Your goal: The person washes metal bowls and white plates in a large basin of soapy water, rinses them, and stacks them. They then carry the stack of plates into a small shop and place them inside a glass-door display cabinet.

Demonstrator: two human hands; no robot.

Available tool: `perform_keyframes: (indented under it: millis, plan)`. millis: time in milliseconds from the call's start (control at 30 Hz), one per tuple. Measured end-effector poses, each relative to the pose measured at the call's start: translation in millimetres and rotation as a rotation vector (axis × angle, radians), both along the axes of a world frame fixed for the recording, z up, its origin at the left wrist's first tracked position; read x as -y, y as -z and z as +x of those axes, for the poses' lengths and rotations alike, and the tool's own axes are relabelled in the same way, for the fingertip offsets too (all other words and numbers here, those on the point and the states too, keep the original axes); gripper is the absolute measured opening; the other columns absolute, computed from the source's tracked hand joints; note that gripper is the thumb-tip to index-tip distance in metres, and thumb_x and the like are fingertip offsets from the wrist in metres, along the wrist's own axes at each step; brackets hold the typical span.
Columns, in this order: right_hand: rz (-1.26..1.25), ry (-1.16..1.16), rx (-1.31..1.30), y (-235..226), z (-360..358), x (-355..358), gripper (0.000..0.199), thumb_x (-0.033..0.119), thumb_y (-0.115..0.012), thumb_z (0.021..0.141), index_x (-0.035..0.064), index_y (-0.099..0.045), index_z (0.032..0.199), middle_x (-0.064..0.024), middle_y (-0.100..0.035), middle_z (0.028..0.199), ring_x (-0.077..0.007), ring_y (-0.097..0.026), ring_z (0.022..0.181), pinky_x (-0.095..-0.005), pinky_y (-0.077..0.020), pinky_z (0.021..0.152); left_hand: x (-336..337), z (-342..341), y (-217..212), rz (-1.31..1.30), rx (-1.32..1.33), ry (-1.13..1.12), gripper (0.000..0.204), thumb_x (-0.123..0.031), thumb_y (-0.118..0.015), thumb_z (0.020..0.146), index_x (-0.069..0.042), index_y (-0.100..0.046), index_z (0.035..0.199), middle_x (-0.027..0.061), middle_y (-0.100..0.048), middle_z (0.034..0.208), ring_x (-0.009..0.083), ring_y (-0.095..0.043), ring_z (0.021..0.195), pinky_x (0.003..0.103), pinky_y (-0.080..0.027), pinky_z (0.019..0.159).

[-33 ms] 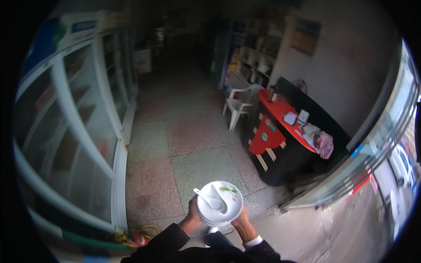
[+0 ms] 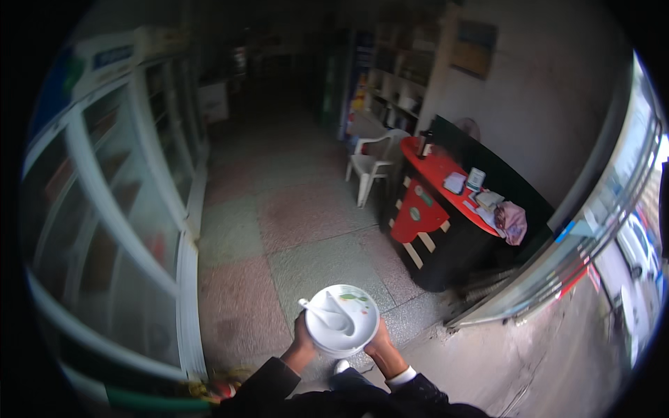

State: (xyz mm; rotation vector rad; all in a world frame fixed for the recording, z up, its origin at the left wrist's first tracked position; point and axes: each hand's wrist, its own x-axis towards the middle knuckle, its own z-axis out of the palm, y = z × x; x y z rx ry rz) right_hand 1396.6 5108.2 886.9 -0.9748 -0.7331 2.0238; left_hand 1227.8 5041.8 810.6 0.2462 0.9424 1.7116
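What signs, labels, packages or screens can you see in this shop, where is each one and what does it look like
Header sign: top of the glass-door coolers on the left, a blue and white strip.
Wall poster: high on the right wall, rectangular, blue with yellow.
Round label: front of the red counter, small and greenish.
Packaged goods: far shelves, mixed colours, too small to tell apart.
No screen is visible.

Dim tiled floor point(image 2: 293, 223), glass-door coolers point(image 2: 118, 209), red counter point(image 2: 446, 188).

Nothing has changed: both hands hold the white plates point(image 2: 343, 320) exactly as before.
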Motion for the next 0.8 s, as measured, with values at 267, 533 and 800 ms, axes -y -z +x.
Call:
perform_keyframes:
  millis: [267,533,800]
  plan:
    - [-0.065,-0.269,-0.058,28,-217,-270,0.046,0.036,-0.039,0.108,0.0023,-0.06,0.133,-0.0154,-0.069,0.124,-0.0257,-0.069,0.108,-0.041,-0.0566,0.094,-229,-192,-51,0.153,0.085,-0.078,0.075,-0.064,-0.028,0.101,-0.007,-0.05,0.145,0.0135,-0.059,0.139,0.0314,-0.058,0.127,0.046,-0.047,0.108]
    - [-0.026,-0.218,-0.036,29,-450,-511,0.046,0.034,-0.043,0.107,-0.0002,-0.06,0.132,-0.0143,-0.069,0.123,-0.0233,-0.069,0.105,-0.0386,-0.0566,0.093,-458,-412,-42,0.428,-0.29,-0.014,0.075,-0.064,-0.025,0.103,-0.007,-0.044,0.148,0.0138,-0.055,0.142,0.0311,-0.055,0.13,0.048,-0.046,0.109]
    - [-0.137,-0.178,-0.039,3,-665,-753,0.04,0.032,-0.048,0.107,0.0021,-0.062,0.131,-0.0133,-0.07,0.12,-0.0227,-0.067,0.107,-0.0385,-0.0551,0.095,-712,-645,-53,0.183,-0.613,-0.075,0.033,-0.021,-0.053,0.104,-0.004,-0.057,0.132,0.0125,-0.066,0.122,0.0234,-0.066,0.112,0.042,-0.056,0.094]
